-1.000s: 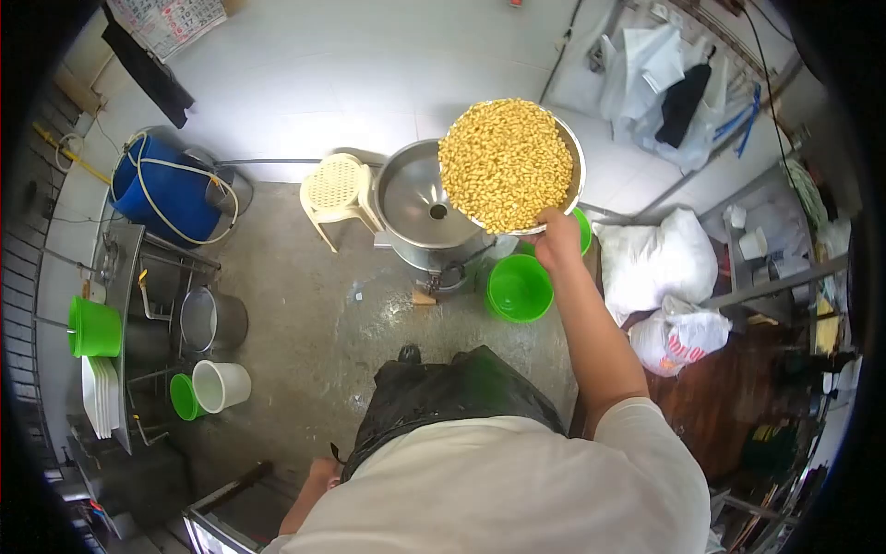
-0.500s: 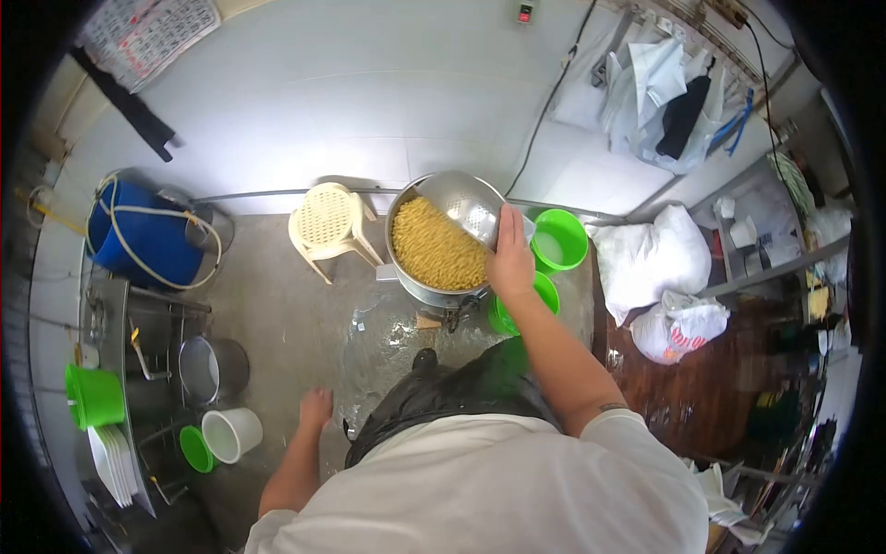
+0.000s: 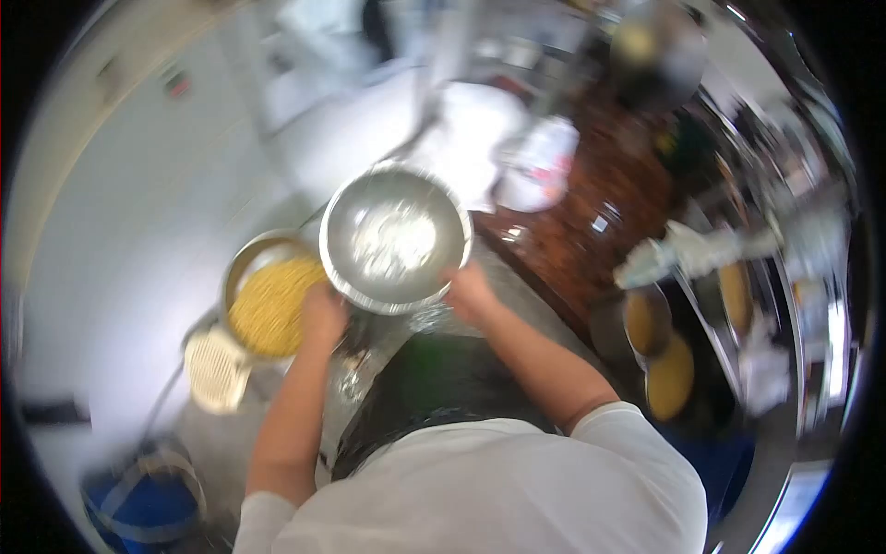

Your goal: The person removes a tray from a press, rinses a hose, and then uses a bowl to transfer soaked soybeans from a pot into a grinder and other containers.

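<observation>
A round, shiny metal bowl (image 3: 392, 245) is held level in front of me, its bright inside smeared by motion. My right hand (image 3: 469, 294) grips the rim at the lower right. On the lower left my left hand (image 3: 323, 316) is closed at the rim, its fingers partly hidden. Left of the bowl stands a large metal pot (image 3: 242, 265) with a heap of small yellow grains or beans (image 3: 269, 309) in it. The left hand overlaps the pot's right side in view.
A cream plastic stool (image 3: 217, 371) stands below the pot. White sacks (image 3: 472, 129) lie beyond the bowl, beside a reddish-brown floor area (image 3: 600, 226). To the right are pots (image 3: 604, 323) with yellow contents. A blue barrel (image 3: 138, 503) is at lower left.
My view has turned right. The perforated metal vessel, tilted over the pot in my right hand, is now apparently the bowl held away from it. My left hand has come up to its rim.
</observation>
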`<state>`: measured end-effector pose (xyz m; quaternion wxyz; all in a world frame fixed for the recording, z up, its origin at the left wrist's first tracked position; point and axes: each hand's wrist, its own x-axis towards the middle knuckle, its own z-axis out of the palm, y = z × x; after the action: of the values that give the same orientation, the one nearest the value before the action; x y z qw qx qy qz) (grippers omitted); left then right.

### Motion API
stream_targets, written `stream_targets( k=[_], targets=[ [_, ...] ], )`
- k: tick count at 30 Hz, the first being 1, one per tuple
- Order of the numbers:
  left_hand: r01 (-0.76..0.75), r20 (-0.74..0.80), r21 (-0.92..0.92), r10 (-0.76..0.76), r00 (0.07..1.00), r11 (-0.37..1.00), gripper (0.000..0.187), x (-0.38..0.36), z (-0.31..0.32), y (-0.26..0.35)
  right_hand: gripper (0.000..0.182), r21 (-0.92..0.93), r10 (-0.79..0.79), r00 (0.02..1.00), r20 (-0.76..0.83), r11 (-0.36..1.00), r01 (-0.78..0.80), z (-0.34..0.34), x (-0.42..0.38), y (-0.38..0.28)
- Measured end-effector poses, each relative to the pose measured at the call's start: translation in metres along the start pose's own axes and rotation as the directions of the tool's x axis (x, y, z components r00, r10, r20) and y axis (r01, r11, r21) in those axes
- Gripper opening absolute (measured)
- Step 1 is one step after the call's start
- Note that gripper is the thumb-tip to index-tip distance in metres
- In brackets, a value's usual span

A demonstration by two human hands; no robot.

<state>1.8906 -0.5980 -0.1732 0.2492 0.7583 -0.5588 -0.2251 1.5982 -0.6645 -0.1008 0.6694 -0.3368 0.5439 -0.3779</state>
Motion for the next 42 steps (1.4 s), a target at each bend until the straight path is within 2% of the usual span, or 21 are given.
stream_targets(
  k=[1,2,4,6,11,13,15,18,21,25,27,29,30,31,33,34,35,37,38,40,42],
  targets=[
    [0.096,-0.044,0.105,-0.092,0.995,0.99,0.041,-0.002,-0.001,0.023,0.046,0.034,0.1,0.993,-0.068,0.995,-0.098,-0.051,0.003,0.038],
    [0.071,-0.032,0.129,-0.068,0.997,0.989,0.045,0.005,0.009,0.025,0.042,0.244,0.119,0.992,-0.031,0.964,-0.108,-0.081,-0.021,0.049],
    [0.042,-0.092,0.143,-0.029,0.995,0.989,0.047,0.012,0.027,0.018,0.041,0.324,0.222,0.967,-0.122,0.93,-0.173,-0.16,-0.059,0.08],
    [0.098,-0.103,0.154,-0.082,0.991,0.983,0.045,0.024,0.043,0.001,0.042,0.514,0.276,0.916,-0.292,0.853,-0.094,-0.211,-0.112,0.084],
    [0.128,-0.109,0.299,-0.099,0.989,0.946,0.041,0.013,0.046,0.029,0.047,0.656,0.318,0.715,-0.623,0.71,0.256,-0.374,-0.194,0.126],
    [0.128,-0.097,0.297,-0.104,0.99,0.946,0.041,0.014,0.045,0.034,0.047,0.613,0.211,0.636,-0.742,0.596,0.518,-0.432,-0.21,0.109],
    [0.132,-0.089,0.332,-0.108,0.99,0.934,0.042,0.015,0.05,0.025,0.049,0.422,0.12,0.447,-0.886,0.605,0.675,-0.472,-0.223,0.055],
    [0.167,-0.124,0.389,-0.128,0.984,0.906,0.043,0.022,0.057,0.011,0.051,0.248,-0.08,0.312,-0.947,0.434,0.866,-0.571,-0.225,-0.009],
    [0.251,-0.132,0.456,-0.214,0.968,0.854,0.044,0.026,0.057,0.007,0.054,0.142,-0.102,0.185,-0.978,0.331,0.933,-0.67,-0.225,-0.07],
    [0.3,-0.159,0.491,-0.254,0.954,0.818,0.044,0.02,0.053,0.035,0.054,0.053,-0.041,0.072,-0.997,0.349,0.936,-0.795,-0.218,-0.123],
    [0.311,-0.178,0.483,-0.256,0.95,0.818,0.044,0.021,0.052,0.043,0.072,-0.122,-0.168,-0.068,-0.984,0.335,0.934,-0.765,-0.212,-0.171],
    [0.337,-0.193,0.48,-0.277,0.941,0.81,0.045,0.023,0.056,0.041,0.085,-0.352,-0.134,-0.331,-0.934,0.508,0.786,-0.702,-0.174,-0.217],
    [0.326,-0.203,0.486,-0.259,0.944,0.811,0.045,0.026,0.058,0.034,0.08,-0.5,-0.316,-0.388,-0.865,0.595,0.629,-0.694,-0.155,-0.206],
    [0.317,-0.212,0.493,-0.241,0.947,0.81,0.045,0.026,0.059,0.029,0.068,-0.593,-0.463,-0.371,-0.805,0.628,0.503,-0.682,-0.129,-0.187],
    [0.35,-0.226,0.489,-0.272,0.936,0.799,0.045,0.024,0.058,0.035,0.038,-0.616,-0.599,-0.167,-0.783,0.707,0.347,-0.673,-0.058,-0.116],
    [0.361,-0.238,0.484,-0.277,0.931,0.797,0.045,0.027,0.058,0.04,0.028,-0.616,-0.707,0.024,-0.707,0.632,0.47,-0.681,-0.016,-0.053],
    [0.378,-0.237,0.489,-0.298,0.925,0.786,0.045,0.028,0.058,0.043,0.022,-0.676,-0.677,0.121,-0.726,0.735,0.051,-0.601,0.01,-0.038],
    [0.395,-0.245,0.478,-0.313,0.918,0.784,0.046,0.031,0.058,0.049,0.02,-0.746,-0.467,0.656,-0.593,0.626,-0.227,-0.551,0.062,0.057],
    [0.4,-0.242,0.48,-0.321,0.916,0.781,0.046,0.031,0.058,0.049,0.022,-0.793,-0.4,0.768,-0.5,0.568,-0.221,-0.494,0.068,0.071],
    [0.435,-0.261,0.504,-0.349,0.9,0.746,0.045,0.031,0.058,0.044,0.032,-0.785,0.112,0.933,-0.341,0.512,-0.348,-0.421,0.095,0.117],
    [0.447,-0.285,0.527,-0.346,0.894,0.723,0.046,0.032,0.063,0.036,0.037,-0.952,0.341,0.933,0.117,0.307,0.007,-0.377,0.128,0.187]
  ],
)
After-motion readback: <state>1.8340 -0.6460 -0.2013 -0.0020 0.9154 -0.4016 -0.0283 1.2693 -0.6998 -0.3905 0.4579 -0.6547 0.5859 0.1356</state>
